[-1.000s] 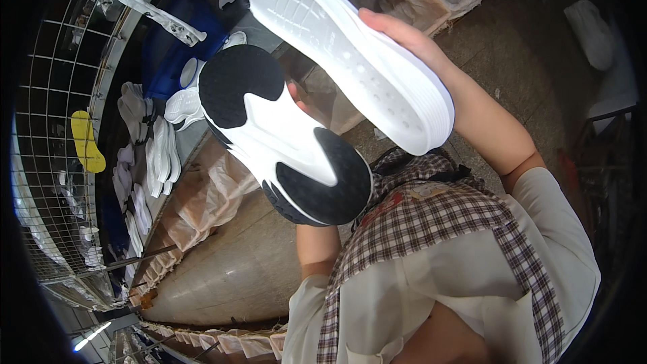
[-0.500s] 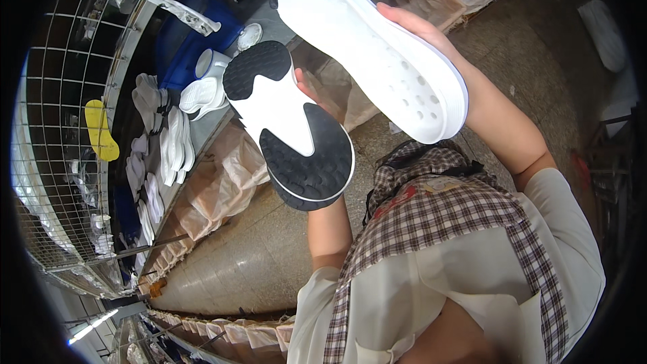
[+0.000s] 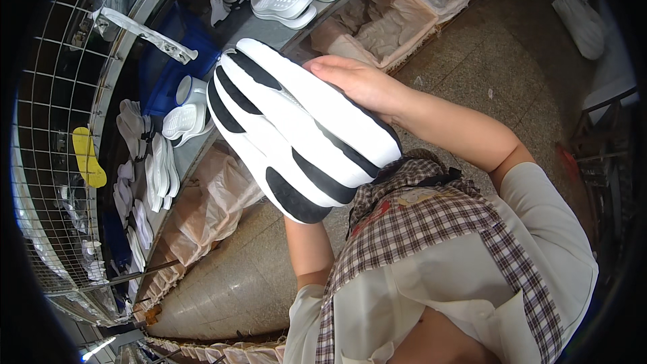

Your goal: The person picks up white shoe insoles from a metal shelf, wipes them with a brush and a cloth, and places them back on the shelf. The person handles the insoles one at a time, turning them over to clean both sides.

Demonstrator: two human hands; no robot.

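A stack of several white shoe soles with black patches [image 3: 296, 135] is held up in front of my chest, tilted, their side edges facing up. My right hand [image 3: 354, 84] grips the stack's right edge, thumb on the outermost sole, fingers partly hidden. My left forearm [image 3: 310, 249] rises behind the lower end of the stack; the left hand itself is hidden by the soles it supports. Beyond the stack, pairs of white perforated soles [image 3: 280, 3] lie on the grey bench [image 3: 253, 30].
More white soles [image 3: 158, 168] line the bench on the left, near a white mug [image 3: 191, 89] and a blue crate [image 3: 158, 71]. A yellow insole [image 3: 87, 155] hangs on the wire grid [image 3: 50, 108]. Lined bins [image 3: 384, 30] stand below the bench's edge.
The right hand's white sole has moved left and down against the soles in my left hand. The soles have turned from showing their black-patterned bottom to showing their edges.
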